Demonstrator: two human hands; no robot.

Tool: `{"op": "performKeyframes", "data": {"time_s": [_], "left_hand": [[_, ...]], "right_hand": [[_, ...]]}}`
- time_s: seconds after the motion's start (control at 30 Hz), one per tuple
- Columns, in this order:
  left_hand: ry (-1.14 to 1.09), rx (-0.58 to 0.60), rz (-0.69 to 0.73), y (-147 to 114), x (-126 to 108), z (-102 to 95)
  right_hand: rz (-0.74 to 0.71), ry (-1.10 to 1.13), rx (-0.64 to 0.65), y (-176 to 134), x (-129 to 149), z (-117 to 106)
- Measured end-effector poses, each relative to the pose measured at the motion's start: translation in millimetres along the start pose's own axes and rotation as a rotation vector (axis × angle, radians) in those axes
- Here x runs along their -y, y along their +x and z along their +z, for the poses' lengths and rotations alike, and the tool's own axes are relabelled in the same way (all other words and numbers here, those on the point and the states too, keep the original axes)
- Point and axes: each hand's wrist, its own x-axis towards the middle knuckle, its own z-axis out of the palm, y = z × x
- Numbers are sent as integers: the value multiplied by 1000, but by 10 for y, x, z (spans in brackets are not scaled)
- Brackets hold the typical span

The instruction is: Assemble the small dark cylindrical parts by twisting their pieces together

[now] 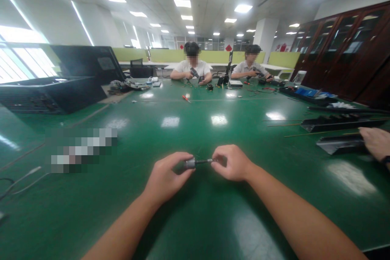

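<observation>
Between my hands, low over the green table, is a small silvery cylinder with a thin dark shaft (201, 162) running out to the right. My left hand (166, 175) pinches the thick cylinder end (190, 163) between thumb and fingers. With thumb and fingertips, my right hand (233, 163) grips the far tip of the shaft, where a small pale metal piece partly shows. The piece lies roughly level, and its exact kind is too small to make out.
The green table (137, 219) spreads all around. Black metal channels (339, 144) and thin rods lie at right, near another person's hand (376, 142). A red screwdriver (185, 98) lies farther off. Two people (192, 69) work opposite. A large black case (51, 93) stands at left.
</observation>
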Motion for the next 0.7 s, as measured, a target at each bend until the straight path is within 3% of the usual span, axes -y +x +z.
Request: {"op": "performKeyframes", "data": {"time_s": [0.23,0.33,0.47,0.6,0.7], "left_hand": [[28,-2,-81,37,-40,-51],[-35,-70,-281,68,1,-51],[-338,-125,-660,66,150,-128],[-423,-137,-822,-80,294,-458],[-213,-138,-735,-347,418,-817]], "right_hand": [[12,-23,5,0,-9,3],[6,-24,9,0,-13,1],[-7,-18,19,3,-26,7],[-7,-15,25,7,-23,37],[-5,-15,28,9,-8,51]]}}
